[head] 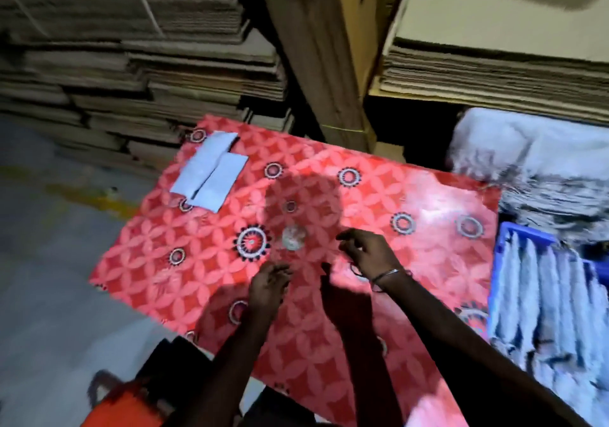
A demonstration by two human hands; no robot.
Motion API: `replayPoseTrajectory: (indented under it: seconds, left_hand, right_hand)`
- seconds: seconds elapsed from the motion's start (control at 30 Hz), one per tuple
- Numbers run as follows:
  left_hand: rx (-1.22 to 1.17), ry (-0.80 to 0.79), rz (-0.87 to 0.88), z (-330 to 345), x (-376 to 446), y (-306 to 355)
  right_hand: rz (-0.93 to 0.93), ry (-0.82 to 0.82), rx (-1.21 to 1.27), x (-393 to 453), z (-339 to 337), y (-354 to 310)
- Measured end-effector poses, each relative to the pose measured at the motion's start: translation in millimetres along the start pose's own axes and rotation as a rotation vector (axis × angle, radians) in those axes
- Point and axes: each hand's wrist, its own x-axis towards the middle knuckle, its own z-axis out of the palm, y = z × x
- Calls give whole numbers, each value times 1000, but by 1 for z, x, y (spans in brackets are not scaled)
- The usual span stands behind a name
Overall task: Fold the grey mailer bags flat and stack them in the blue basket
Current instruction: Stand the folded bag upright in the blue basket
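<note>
Blue basket [507,239]: plastic, at right edge of the red patterned surface, only partly in frame. Holds folded grey mailer bags [547,298], stood on edge in a row w/ folded ridges up, packed side by side; image blurred, count unclear. Pile of unfolded grey mailer bags [534,169]: crumpled, loosely heaped just behind basket, top right. Two flat pale grey-white mailers [211,171]: far left corner of the surface, overlapping, well apart from basket.

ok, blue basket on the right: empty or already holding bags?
Holding bags. The blue basket has a row of folded grey mailer bags standing side by side inside. How full it is, cannot tell: the frame crops it.
</note>
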Motion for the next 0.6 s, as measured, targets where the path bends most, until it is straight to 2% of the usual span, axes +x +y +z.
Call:
replayPoseTrajectory:
  seconds: [0.17, 0.33, 0.5, 0.6]
  left_hand:
    - [217, 120, 253, -106, 74, 11]
    - [430, 324, 492, -171, 140, 52]
    - [776, 172, 532, -186, 199, 46]
    - [926, 235, 489, -177, 209, 48]
  right_hand:
    - [-59, -113, -188, 80, 85, -70]
    - [-165, -140, -371, 179, 154, -125]
    - [-324, -155, -643, 269, 201, -148]
    - [-310, -184, -799, 302, 212, -151]
